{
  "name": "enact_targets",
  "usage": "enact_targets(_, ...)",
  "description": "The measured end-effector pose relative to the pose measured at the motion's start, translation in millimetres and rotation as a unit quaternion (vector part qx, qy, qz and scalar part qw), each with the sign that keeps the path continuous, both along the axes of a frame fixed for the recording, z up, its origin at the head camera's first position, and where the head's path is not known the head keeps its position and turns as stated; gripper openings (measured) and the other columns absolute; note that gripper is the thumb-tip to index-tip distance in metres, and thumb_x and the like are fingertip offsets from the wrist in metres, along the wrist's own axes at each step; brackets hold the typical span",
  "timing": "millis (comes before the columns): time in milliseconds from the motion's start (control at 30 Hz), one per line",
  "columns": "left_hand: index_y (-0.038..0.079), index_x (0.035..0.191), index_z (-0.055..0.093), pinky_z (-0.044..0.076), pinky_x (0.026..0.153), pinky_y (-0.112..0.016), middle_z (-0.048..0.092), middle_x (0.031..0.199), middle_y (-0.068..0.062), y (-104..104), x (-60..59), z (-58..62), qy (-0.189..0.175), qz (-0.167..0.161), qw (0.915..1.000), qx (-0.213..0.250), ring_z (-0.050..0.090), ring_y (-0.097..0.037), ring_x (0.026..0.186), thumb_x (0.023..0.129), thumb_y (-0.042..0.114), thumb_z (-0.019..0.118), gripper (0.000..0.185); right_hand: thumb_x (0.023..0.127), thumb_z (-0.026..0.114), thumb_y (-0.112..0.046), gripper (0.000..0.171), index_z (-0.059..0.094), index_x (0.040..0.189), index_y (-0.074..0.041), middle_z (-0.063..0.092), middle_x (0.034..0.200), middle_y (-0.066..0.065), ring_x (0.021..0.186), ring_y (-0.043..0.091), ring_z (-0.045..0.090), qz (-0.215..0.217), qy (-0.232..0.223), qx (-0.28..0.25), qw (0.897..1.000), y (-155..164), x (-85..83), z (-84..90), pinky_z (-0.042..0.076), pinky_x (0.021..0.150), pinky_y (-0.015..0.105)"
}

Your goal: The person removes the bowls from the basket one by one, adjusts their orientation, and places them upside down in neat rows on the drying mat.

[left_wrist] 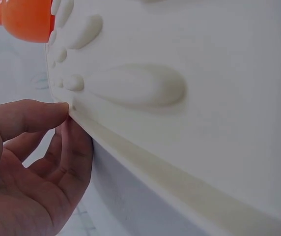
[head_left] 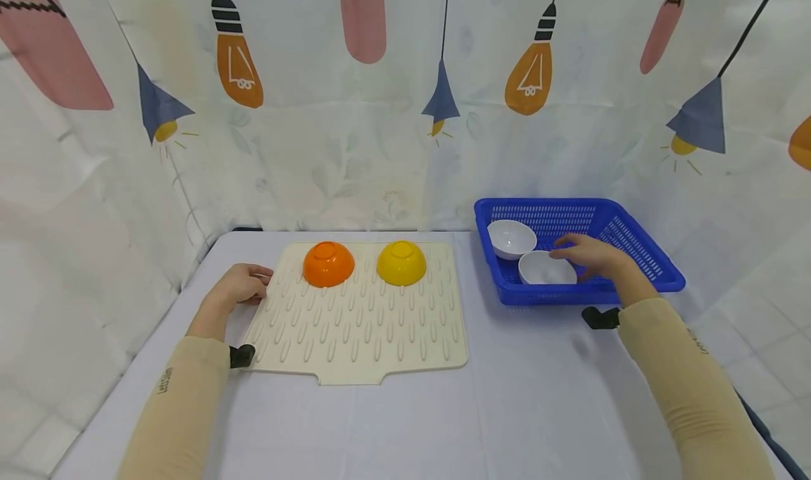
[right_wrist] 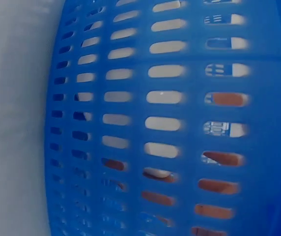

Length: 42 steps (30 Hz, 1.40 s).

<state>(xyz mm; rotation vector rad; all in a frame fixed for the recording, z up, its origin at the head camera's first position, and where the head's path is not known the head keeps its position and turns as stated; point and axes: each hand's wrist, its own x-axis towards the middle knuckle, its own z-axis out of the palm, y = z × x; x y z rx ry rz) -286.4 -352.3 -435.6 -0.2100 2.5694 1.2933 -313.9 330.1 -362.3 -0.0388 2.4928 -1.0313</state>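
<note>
— Hands first, going left to right: where is your left hand (head_left: 237,285)?

— Against the left edge of the cream drying mat (head_left: 355,325). Your fingers are relaxed, and in the left wrist view your thumb tip (left_wrist: 42,114) touches the mat's raised rim; you grip nothing. I judge it is there to keep the mat from sliding on the desk (head_left: 519,402).

— What sits on the mat?

— Along its far edge, an orange bowl (head_left: 328,263) and, to the right of it, a yellow bowl (head_left: 401,262), both upside down, probably so they drain onto the ridges.

— And to the right of the mat?

— A blue basket (head_left: 640,255) holding two white bowls, both upright. The far white bowl (head_left: 512,238) lies untouched. Your right hand (head_left: 592,256) reaches over the near white bowl (head_left: 543,269), fingers curved loosely at its far rim. Whether you have hold of it, I cannot tell; the right wrist view shows only the basket's slotted wall.
</note>
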Motion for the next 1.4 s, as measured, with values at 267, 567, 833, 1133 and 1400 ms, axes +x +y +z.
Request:
enact_targets(267, -0.017, 0.143, 0.043, 0.057, 0.068, -0.028, 0.057, 0.130, -0.029, 0, 0.8, 2.2, 0.002, 0.001, 1.0000, -0.004, 0.062, -0.014, 0.085, 0.083, -0.011, 0.057, 0.062, 0.106, 0.055, -0.024, 0.061, 0.032, 0.153, 0.007, 0.021, 0.156, 0.037, 0.139, 0.058, 0.028, -0.005, -0.015, 0.023, 1.000, 5, 0.9, -6.6, 0.047, 0.101, 0.061)
enact_targets(567, -0.017, 0.143, 0.042, 0.057, 0.069, -0.027, 0.056, 0.130, -0.029, 1, 3.0, 3.0, -0.004, 0.002, 1.0000, -0.001, 0.062, -0.016, 0.086, 0.083, -0.012, 0.057, 0.062, 0.099, 0.058, -0.013, 0.061, 0.034, 0.151, 0.009, 0.026, 0.152, 0.039, 0.133, 0.054, 0.038, -0.001, -0.024, 0.036, 0.999, 9, 0.1, -10.3, 0.044, 0.105, 0.062)
enact_targets(833, -0.016, 0.143, 0.042, 0.056, 0.068, -0.027, 0.055, 0.131, -0.029, 2, 5.6, 5.9, -0.007, 0.005, 0.9999, -0.007, 0.061, -0.016, 0.087, 0.083, -0.011, 0.057, 0.061, 0.093, 0.055, -0.002, 0.060, 0.038, 0.150, 0.007, 0.038, 0.141, 0.035, 0.115, 0.043, 0.047, 0.007, -0.005, 0.045, 0.999, 13, -1.1, -14.7, 0.054, 0.096, 0.053)
enact_targets(1133, -0.017, 0.142, 0.043, 0.056, 0.067, -0.027, 0.057, 0.128, -0.029, 5, 7.6, 5.7, 0.000, 0.005, 1.0000, -0.008, 0.062, -0.016, 0.084, 0.084, -0.012, 0.056, 0.060, 0.096, 0.054, -0.004, 0.054, 0.042, 0.148, 0.005, 0.038, 0.140, 0.034, 0.115, 0.044, 0.047, 0.001, 0.011, 0.038, 0.999, 15, 1.9, -12.3, 0.056, 0.094, 0.050)
enact_targets(1400, -0.017, 0.142, 0.043, 0.056, 0.066, -0.026, 0.057, 0.128, -0.029, 6, 9.4, 8.8, 0.003, 0.004, 0.9999, -0.012, 0.062, -0.017, 0.083, 0.084, -0.012, 0.055, 0.059, 0.097, 0.051, -0.004, 0.052, 0.042, 0.148, 0.007, 0.037, 0.139, 0.033, 0.112, 0.044, 0.048, -0.010, 0.017, 0.023, 1.000, 15, 2.6, -8.4, 0.059, 0.087, 0.048)
